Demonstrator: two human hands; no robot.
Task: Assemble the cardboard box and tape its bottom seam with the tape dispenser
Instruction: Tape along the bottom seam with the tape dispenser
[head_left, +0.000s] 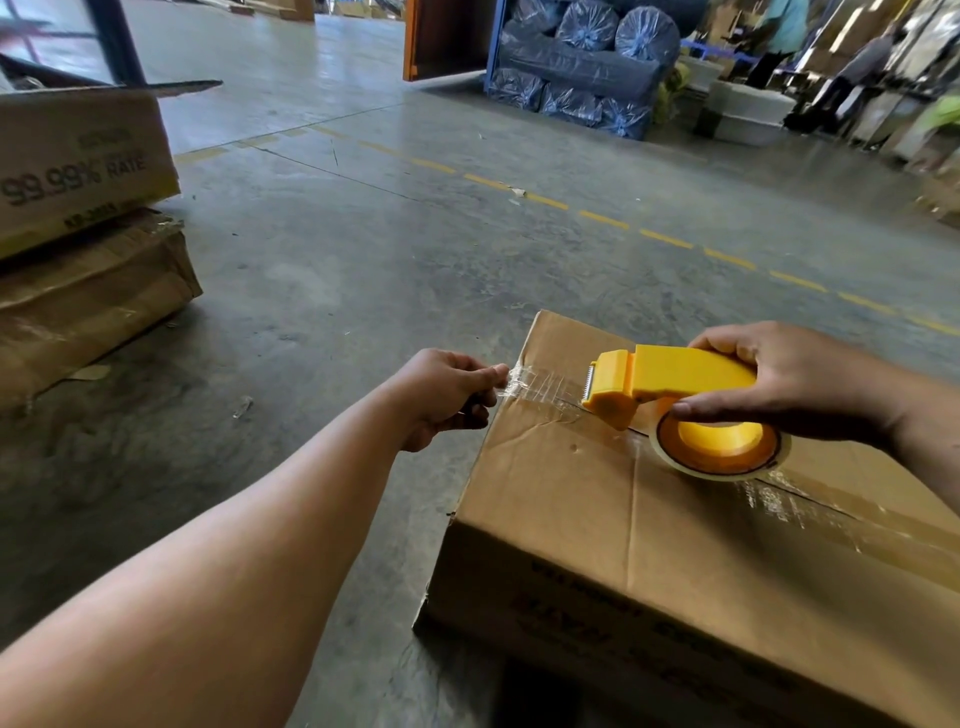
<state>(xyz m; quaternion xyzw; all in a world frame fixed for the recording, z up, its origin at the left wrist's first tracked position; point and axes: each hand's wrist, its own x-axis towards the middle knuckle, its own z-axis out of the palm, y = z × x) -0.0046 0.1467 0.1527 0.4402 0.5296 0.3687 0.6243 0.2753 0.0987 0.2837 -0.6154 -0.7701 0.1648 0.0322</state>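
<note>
My left hand (447, 397) pinches the free tape end (524, 382) at the edge of the cardboard box (649, 545), lower right of frame; my right hand (795, 384) grips the yellow tape dispenser (670, 384) on the seam. I judge we're starting the taping; next I'd pull the dispenser back along it.

Stacked cartons (78, 171), blue bagged bundles (582, 67)

Left hand (441, 397) pinches tape (540, 392); right hand (795, 384) grips dispenser (670, 384).

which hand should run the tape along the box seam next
The right hand: it already grips the yellow tape dispenser over the seam, while the left hand pinches the tape end.
</note>
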